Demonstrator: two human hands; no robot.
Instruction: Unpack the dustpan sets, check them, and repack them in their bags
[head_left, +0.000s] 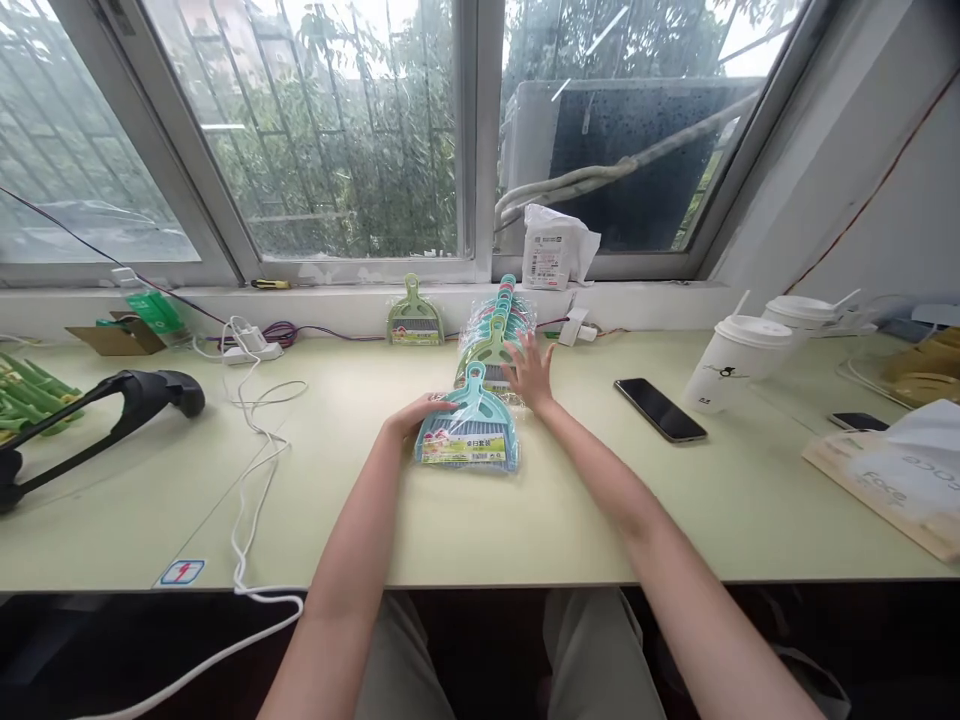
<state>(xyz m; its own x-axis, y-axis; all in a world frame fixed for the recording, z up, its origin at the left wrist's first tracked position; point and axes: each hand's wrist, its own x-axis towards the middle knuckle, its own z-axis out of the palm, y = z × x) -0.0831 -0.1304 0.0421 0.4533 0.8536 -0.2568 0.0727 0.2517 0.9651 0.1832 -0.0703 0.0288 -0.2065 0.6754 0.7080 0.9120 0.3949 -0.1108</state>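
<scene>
A teal dustpan-and-brush set [466, 425] in clear wrap stands upright in front of me, its label facing me. My left hand [420, 412] grips its left edge, with the fingers partly hidden behind it. Directly behind is a green dustpan-and-brush set [491, 350], at the front of a row of wrapped teal and green sets [507, 305] reaching back to the sill. My right hand [531, 372] is open with fingers spread, resting against the right side of the row. Apart from these, another green set [413, 318] leans against the wall at the back.
White cables [259, 430] and a black curved frame [112, 400] lie at the left of the table. To the right are a phone [660, 409], two lidded cups [739, 360] and a tissue pack [892, 475]. A white packet [556, 248] stands on the sill.
</scene>
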